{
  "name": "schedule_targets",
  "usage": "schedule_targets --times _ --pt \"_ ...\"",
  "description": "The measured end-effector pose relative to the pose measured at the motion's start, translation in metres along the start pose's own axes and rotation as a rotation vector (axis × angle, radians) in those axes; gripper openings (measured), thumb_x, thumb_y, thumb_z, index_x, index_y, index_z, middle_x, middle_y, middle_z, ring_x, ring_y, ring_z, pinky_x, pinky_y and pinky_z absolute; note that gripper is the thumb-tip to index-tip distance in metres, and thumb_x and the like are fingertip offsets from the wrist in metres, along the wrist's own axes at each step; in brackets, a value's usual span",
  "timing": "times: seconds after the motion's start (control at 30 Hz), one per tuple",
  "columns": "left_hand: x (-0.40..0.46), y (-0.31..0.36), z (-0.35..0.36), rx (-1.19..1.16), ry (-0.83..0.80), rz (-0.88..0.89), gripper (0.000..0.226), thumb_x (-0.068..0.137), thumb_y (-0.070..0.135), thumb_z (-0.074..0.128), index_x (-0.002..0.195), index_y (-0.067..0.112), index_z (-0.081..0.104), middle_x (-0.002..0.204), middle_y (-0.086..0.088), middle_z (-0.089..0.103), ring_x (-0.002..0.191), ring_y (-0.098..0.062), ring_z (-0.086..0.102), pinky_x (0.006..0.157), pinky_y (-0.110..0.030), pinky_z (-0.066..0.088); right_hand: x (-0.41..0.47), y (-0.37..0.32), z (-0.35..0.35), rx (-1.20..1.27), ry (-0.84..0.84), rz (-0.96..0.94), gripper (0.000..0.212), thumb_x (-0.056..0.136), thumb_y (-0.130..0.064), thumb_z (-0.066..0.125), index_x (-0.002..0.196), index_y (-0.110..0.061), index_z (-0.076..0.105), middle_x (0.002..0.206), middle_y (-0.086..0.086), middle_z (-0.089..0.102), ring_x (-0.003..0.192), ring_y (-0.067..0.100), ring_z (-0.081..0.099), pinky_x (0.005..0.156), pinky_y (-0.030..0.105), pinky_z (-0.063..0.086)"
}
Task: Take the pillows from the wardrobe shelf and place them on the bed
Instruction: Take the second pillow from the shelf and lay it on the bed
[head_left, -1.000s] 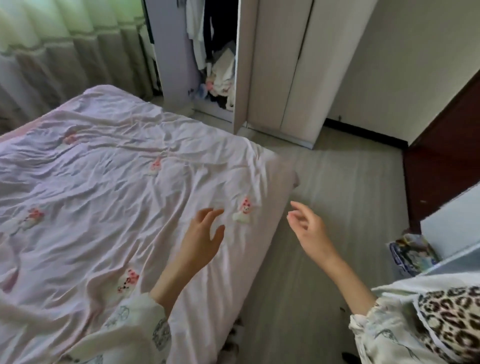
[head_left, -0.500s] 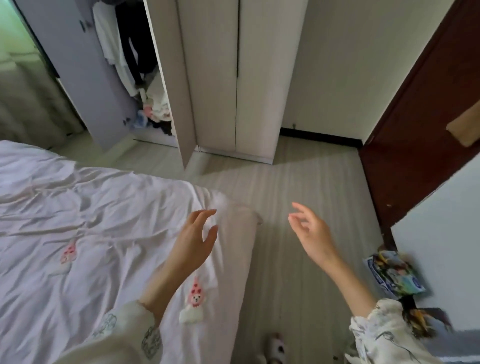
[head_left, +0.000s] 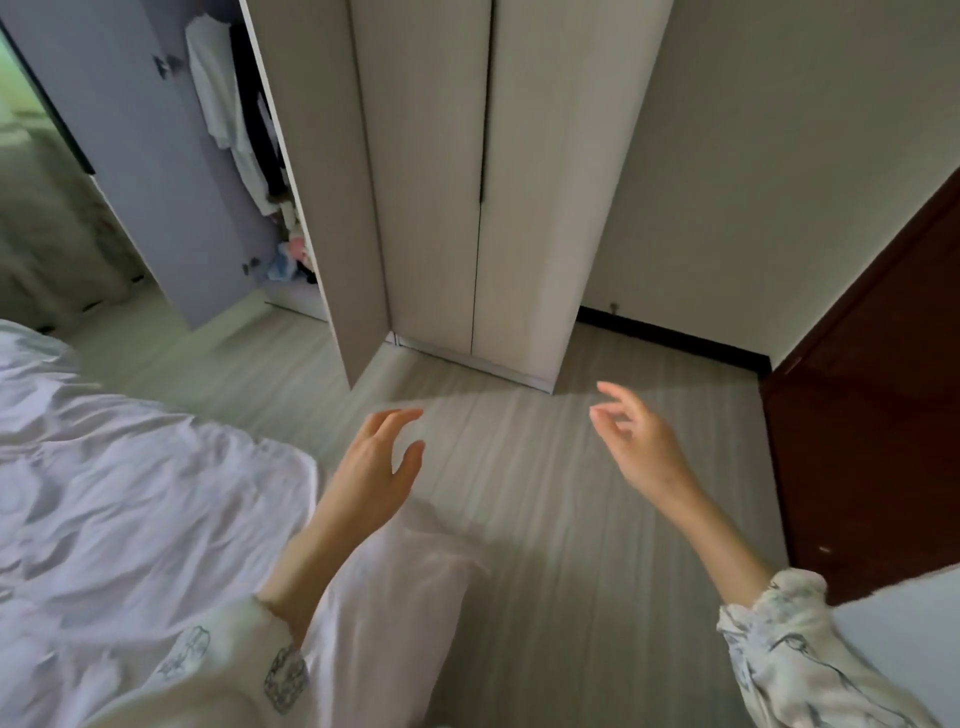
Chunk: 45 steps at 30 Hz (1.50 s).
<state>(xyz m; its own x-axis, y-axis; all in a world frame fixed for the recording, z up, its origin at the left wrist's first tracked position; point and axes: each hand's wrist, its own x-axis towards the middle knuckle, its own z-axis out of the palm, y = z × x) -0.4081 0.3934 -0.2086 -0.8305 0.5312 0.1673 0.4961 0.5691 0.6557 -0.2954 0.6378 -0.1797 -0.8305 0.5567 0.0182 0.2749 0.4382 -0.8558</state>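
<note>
Left hand (head_left: 376, 467) and right hand (head_left: 636, 441) hung empty, fingers loosely spread, above the floor between bed (head_left: 130, 493) and wardrobe (head_left: 431, 182). No pillows were visible; the open door (head_left: 317, 182) risked snagging them.

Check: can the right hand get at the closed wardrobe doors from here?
Probably yes. The right hand is open and holds nothing, and only bare floor lies between it and the closed wardrobe doors; it likely needs a step closer.
</note>
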Motion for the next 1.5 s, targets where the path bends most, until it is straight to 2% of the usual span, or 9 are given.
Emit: schedule_targets --times 0.33,0.5,0.8,0.9,1.0,1.17,1.27,1.43,1.5 --pt "0.198 -0.062 0.027 -0.021 0.117 -0.15 0.036 0.091 0.017 0.053 0.127 0.01 0.052 0.127 -0.011 0.051 0.116 -0.026 0.051 0.089 -0.017 0.03 0.24 -0.009 0.072 -0.004 -0.193 -0.101 0.036 0.092 -0.02 0.053 0.128 -0.014 0.05 0.101 -0.002 0.061 0.093 0.015 0.06 0.085 0.024 0.043" --pt "0.291 -0.104 0.003 -0.024 0.216 -0.238 0.035 0.092 0.019 0.052 0.127 0.012 0.052 0.126 -0.011 0.053 0.114 -0.025 0.052 0.089 -0.02 0.033 0.353 -0.046 0.136 -0.009 -0.353 -0.166 0.038 0.092 -0.021 0.052 0.13 -0.016 0.049 0.101 -0.004 0.06 0.089 0.009 0.057 0.069 0.0 0.037" --pt "0.412 -0.175 -0.055 0.072 0.338 -0.369 0.036 0.092 0.022 0.053 0.126 0.013 0.053 0.125 -0.008 0.054 0.113 -0.022 0.053 0.091 -0.021 0.034 0.514 -0.122 0.228 0.036 -0.509 -0.33 0.036 0.092 -0.019 0.053 0.128 -0.018 0.051 0.101 -0.004 0.061 0.083 0.002 0.055 0.067 -0.003 0.036" --pt "0.443 -0.202 -0.075 0.105 0.406 -0.425 0.035 0.091 0.021 0.054 0.124 0.01 0.055 0.124 -0.011 0.054 0.113 -0.025 0.054 0.094 -0.024 0.035 0.559 -0.15 0.267 0.05 -0.585 -0.386 0.036 0.093 -0.02 0.052 0.129 -0.018 0.05 0.105 -0.002 0.061 0.088 0.005 0.057 0.07 -0.001 0.037" --pt "0.476 -0.231 -0.099 0.135 0.471 -0.476 0.035 0.091 0.022 0.053 0.125 0.011 0.054 0.126 -0.01 0.054 0.114 -0.023 0.054 0.096 -0.028 0.038 0.604 -0.181 0.312 0.071 -0.682 -0.444 0.036 0.093 -0.023 0.052 0.129 -0.02 0.05 0.106 -0.002 0.062 0.095 0.009 0.058 0.078 0.011 0.041" --pt "0.52 -0.269 -0.147 0.175 0.605 -0.554 0.036 0.091 0.022 0.053 0.126 0.014 0.053 0.125 -0.005 0.055 0.11 -0.02 0.055 0.089 -0.02 0.036 0.662 -0.241 0.394 0.104 -0.822 -0.549 0.037 0.093 -0.027 0.051 0.129 -0.021 0.05 0.104 -0.004 0.061 0.088 0.005 0.058 0.073 0.008 0.043" --pt "0.533 -0.289 -0.175 0.203 0.651 -0.603 0.035 0.091 0.019 0.055 0.125 0.01 0.054 0.124 -0.007 0.056 0.11 -0.021 0.055 0.091 -0.019 0.034 0.674 -0.274 0.439 0.092 -0.911 -0.594 0.038 0.093 -0.027 0.051 0.131 -0.02 0.048 0.105 -0.003 0.06 0.089 0.007 0.057 0.076 0.017 0.043" --pt "0.552 -0.335 -0.221 0.193 0.741 -0.649 0.036 0.091 0.017 0.055 0.126 0.01 0.053 0.125 -0.008 0.054 0.11 -0.021 0.054 0.092 -0.022 0.037 0.69 -0.323 0.516 0.063 -1.021 -0.654 0.039 0.095 -0.027 0.048 0.133 -0.021 0.044 0.113 -0.002 0.058 0.092 0.008 0.055 0.073 0.018 0.042" --pt "0.563 -0.361 -0.239 0.193 0.747 -0.657 0.036 0.091 0.017 0.054 0.126 0.011 0.053 0.126 -0.007 0.053 0.114 -0.02 0.052 0.093 -0.021 0.036 0.698 -0.34 0.548 0.056 -0.993 -0.677 0.039 0.095 -0.026 0.048 0.133 -0.02 0.045 0.112 -0.003 0.059 0.093 0.009 0.054 0.069 0.01 0.039"
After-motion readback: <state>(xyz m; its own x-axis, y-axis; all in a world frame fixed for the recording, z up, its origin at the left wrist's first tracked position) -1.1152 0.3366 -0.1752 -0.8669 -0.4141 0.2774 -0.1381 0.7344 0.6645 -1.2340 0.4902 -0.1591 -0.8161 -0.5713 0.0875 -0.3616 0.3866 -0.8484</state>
